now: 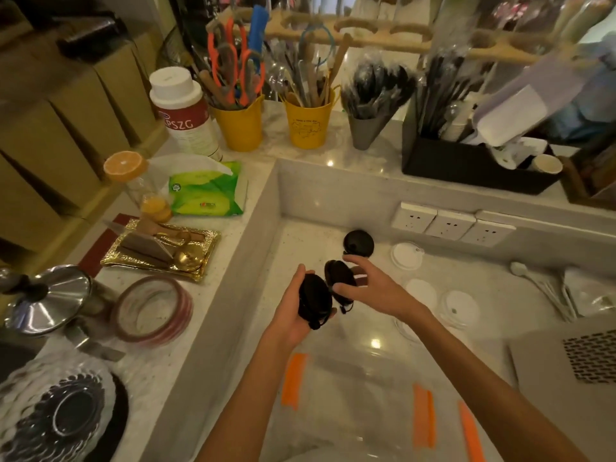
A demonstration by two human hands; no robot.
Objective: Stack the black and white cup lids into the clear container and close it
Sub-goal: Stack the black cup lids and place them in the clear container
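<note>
While the left hand (293, 311) grips one black lid (315, 300) and the right hand (370, 288) pinches another black lid (340, 281), both held on edge above the clear box (350, 388), a lid could slip and roll away. The white lids (406, 256) wait on the counter (333, 241).
</note>
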